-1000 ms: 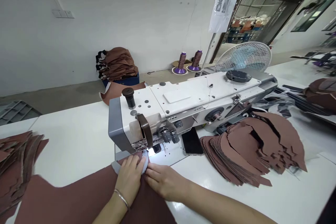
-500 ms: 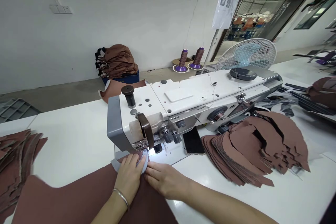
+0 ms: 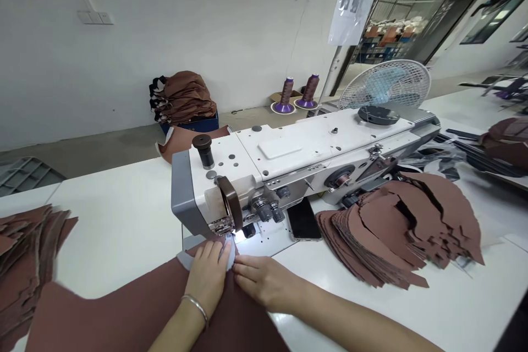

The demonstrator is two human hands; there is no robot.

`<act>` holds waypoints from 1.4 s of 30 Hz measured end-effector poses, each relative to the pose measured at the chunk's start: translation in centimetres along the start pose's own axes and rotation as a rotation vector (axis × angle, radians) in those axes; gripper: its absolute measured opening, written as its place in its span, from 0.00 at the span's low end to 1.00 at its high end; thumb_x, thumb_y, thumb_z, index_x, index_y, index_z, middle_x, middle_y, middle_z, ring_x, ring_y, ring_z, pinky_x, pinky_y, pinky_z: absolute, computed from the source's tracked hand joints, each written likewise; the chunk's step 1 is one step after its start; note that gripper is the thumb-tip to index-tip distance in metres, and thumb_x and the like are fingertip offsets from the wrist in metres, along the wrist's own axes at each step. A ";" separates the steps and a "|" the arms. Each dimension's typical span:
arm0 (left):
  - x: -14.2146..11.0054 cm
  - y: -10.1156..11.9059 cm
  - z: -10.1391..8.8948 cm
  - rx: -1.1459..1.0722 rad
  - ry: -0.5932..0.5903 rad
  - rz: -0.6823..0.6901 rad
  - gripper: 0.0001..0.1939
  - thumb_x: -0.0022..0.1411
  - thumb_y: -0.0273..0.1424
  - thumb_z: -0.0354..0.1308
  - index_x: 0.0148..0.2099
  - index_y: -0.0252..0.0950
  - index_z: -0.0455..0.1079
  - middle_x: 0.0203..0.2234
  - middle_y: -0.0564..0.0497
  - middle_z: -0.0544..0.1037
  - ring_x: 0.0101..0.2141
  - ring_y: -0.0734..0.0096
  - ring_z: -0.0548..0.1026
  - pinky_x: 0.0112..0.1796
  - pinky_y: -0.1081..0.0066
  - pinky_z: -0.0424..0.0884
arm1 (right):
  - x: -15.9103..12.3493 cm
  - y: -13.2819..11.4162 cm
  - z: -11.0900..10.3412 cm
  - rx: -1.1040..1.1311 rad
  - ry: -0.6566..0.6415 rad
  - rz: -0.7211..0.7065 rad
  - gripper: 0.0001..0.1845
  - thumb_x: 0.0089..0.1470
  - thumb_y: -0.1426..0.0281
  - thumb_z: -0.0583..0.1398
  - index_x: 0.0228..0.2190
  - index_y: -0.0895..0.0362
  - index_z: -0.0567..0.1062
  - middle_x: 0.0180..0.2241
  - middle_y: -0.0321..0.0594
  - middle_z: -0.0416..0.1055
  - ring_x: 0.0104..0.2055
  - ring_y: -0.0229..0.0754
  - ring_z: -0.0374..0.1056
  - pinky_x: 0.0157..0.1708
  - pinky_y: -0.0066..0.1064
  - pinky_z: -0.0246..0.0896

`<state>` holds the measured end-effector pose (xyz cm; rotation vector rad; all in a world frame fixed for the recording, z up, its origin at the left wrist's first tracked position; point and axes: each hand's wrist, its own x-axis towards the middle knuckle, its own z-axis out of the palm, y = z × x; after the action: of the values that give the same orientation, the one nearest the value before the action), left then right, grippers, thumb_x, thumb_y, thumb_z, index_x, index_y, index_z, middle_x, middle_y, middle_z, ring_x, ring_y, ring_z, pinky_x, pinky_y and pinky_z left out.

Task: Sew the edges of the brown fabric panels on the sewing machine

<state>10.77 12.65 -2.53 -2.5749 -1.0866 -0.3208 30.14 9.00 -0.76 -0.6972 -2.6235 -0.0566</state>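
Note:
A white and grey sewing machine [image 3: 297, 159] stands on the white table [image 3: 119, 220]. A large brown leather piece [image 3: 127, 308] with a grey backing edge [image 3: 185, 258] lies under its needle area. My left hand [image 3: 208, 278], with a bracelet on the wrist, lies flat on the brown piece just in front of the presser foot, fingers stretched. My right hand [image 3: 259, 283] rests beside it on the right, fingers pressing the piece's edge down against the lit machine bed.
A fanned pile of brown cut pieces [image 3: 400, 231] lies right of the machine, another pile [image 3: 25, 253] at the left edge. A dark phone [image 3: 304, 220] lies under the machine arm. A fan [image 3: 385, 85], thread cones [image 3: 297, 93] and stacked brown goods [image 3: 183, 99] stand behind.
Both hands stay on the brown piece at the needle and have shifted slightly right with it; the camera view moved a little.

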 end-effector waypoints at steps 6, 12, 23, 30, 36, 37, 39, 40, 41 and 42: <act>-0.1 0.3 0.1 0.016 -0.001 -0.003 0.21 0.57 0.16 0.47 0.50 0.30 0.71 0.33 0.45 0.72 0.35 0.60 0.67 0.35 0.62 0.66 | -0.4 -0.4 0.4 -0.031 0.017 -0.009 0.09 0.62 0.77 0.50 0.38 0.63 0.70 0.41 0.52 0.72 0.49 0.42 0.67 0.53 0.38 0.64; 0.3 -0.1 0.2 0.025 -0.001 -0.004 0.20 0.58 0.16 0.45 0.50 0.30 0.70 0.33 0.44 0.72 0.34 0.61 0.68 0.34 0.63 0.67 | 0.0 0.2 1.0 -0.054 0.005 -0.003 0.10 0.62 0.78 0.49 0.38 0.63 0.70 0.40 0.52 0.73 0.47 0.44 0.68 0.55 0.41 0.62; 0.2 -2.3 0.3 -0.118 0.225 0.130 0.17 0.64 0.20 0.41 0.43 0.33 0.71 0.35 0.44 0.74 0.35 0.64 0.69 0.34 0.66 0.66 | 0.2 -0.1 0.8 -0.178 0.079 -0.036 0.15 0.61 0.79 0.47 0.39 0.71 0.72 0.43 0.56 0.73 0.48 0.47 0.69 0.60 0.41 0.56; 1.1 -2.3 0.0 -0.079 0.235 0.161 0.19 0.66 0.21 0.37 0.42 0.31 0.71 0.34 0.44 0.76 0.32 0.66 0.71 0.34 0.67 0.66 | 0.1 -0.1 1.4 -0.187 0.072 -0.017 0.15 0.60 0.79 0.49 0.41 0.73 0.72 0.45 0.57 0.72 0.51 0.49 0.68 0.61 0.42 0.54; 1.3 -2.2 0.3 -0.066 0.115 0.197 0.19 0.65 0.20 0.37 0.41 0.31 0.70 0.33 0.43 0.75 0.30 0.66 0.71 0.31 0.67 0.66 | 0.3 0.1 1.7 -0.195 0.067 0.003 0.16 0.60 0.79 0.48 0.41 0.73 0.73 0.45 0.57 0.72 0.51 0.49 0.67 0.61 0.42 0.54; 1.3 -2.2 0.3 -0.070 0.065 0.197 0.19 0.64 0.19 0.37 0.40 0.32 0.70 0.33 0.44 0.75 0.30 0.66 0.71 0.31 0.67 0.66 | 0.4 0.2 1.7 -0.196 0.071 0.005 0.16 0.60 0.79 0.47 0.41 0.73 0.73 0.45 0.57 0.72 0.51 0.49 0.67 0.61 0.42 0.54; 1.4 -2.3 0.3 -0.062 -0.032 0.196 0.18 0.64 0.19 0.39 0.41 0.33 0.70 0.33 0.45 0.75 0.31 0.66 0.72 0.31 0.67 0.66 | 0.5 0.3 1.8 -0.197 0.077 0.006 0.16 0.60 0.79 0.48 0.41 0.73 0.73 0.45 0.58 0.72 0.52 0.50 0.67 0.60 0.43 0.56; 1.5 -2.3 0.2 -0.051 -0.067 0.198 0.17 0.63 0.19 0.40 0.41 0.33 0.70 0.33 0.45 0.75 0.31 0.66 0.72 0.31 0.68 0.66 | 0.5 0.4 1.8 -0.198 0.078 0.006 0.16 0.60 0.79 0.48 0.42 0.73 0.72 0.45 0.58 0.72 0.52 0.50 0.67 0.60 0.43 0.56; 1.6 -2.2 0.2 -0.036 -0.092 0.199 0.16 0.63 0.19 0.41 0.41 0.33 0.70 0.33 0.45 0.75 0.31 0.65 0.72 0.31 0.67 0.67 | 0.5 0.4 1.9 -0.198 0.078 0.006 0.16 0.60 0.79 0.48 0.42 0.73 0.72 0.45 0.58 0.72 0.52 0.50 0.67 0.59 0.44 0.57; 1.7 -2.1 0.1 -0.023 -0.109 0.199 0.16 0.62 0.19 0.42 0.41 0.33 0.70 0.33 0.45 0.75 0.31 0.65 0.72 0.31 0.67 0.67 | 0.5 0.4 1.9 -0.198 0.076 0.007 0.16 0.60 0.79 0.48 0.42 0.73 0.72 0.45 0.58 0.72 0.52 0.50 0.67 0.59 0.44 0.58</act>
<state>10.41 15.17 -1.64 -2.7202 -0.8562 -0.1458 29.23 9.89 -2.34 -0.7546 -2.5648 -0.3386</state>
